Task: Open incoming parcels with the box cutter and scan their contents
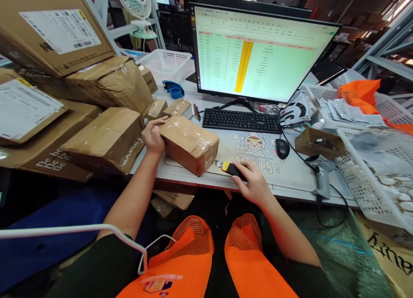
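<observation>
A taped brown cardboard box (190, 143) rests near the front edge of the desk, its top crossed by shiny clear tape. My left hand (154, 135) grips the far left end of this box, fingers over its upper corner. In my right hand (253, 182) is a black and yellow utility knife (232, 170), fingers wrapped round its handle. The knife's front end points left and lies close beside the box's right end; I cannot tell whether it touches. Two smaller taped boxes, one of them a small carton (177, 107), sit just behind the large one.
Stacked cardboard boxes (103, 132) crowd the left side. A monitor (254, 53), keyboard (241, 120) and mouse (282, 149) stand behind and right. Further right are an open small box (319, 142), a barcode scanner (322, 177) with its cable, and white plastic baskets (361, 182).
</observation>
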The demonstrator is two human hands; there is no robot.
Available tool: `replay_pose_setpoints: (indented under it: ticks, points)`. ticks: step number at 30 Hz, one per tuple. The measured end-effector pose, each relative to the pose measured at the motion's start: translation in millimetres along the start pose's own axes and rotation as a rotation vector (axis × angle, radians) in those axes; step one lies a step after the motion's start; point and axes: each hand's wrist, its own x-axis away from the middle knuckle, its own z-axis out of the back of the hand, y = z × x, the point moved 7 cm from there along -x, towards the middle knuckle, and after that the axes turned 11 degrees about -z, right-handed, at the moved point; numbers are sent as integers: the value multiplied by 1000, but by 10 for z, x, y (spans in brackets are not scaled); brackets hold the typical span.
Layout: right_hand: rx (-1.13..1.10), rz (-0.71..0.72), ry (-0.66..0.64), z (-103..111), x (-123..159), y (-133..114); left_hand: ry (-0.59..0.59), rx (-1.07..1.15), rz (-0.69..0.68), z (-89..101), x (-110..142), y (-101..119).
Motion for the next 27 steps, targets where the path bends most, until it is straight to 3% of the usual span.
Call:
replay_pose_setpoints:
  ticks: [2, 5, 8, 13, 21, 24, 27]
  points:
    - [33, 62, -27, -65, -55, -156, 20, -118, -168, -16, 93, 329]
    - [87, 115, -36, -142, -136, -267, -166, -143, -437, -121, 376, 908]
    - [138, 148, -70, -192, -228, -297, -303, -168, -522, -181, 575, 1217]
    - [188, 176, -116, -140, -387, -305, -260, -228, -514, -194, 590, 1272]
    - [184, 211, -166, -82, -512, -243, -199, -204, -613, -191, 579, 1346]
    - [177, 193, -99, 18, -565, -188, -219, -237, -561, -190, 583, 1294]
    - [164, 253, -123, 46, -553, -239, -243, -259, -488, -207, 590, 1223]
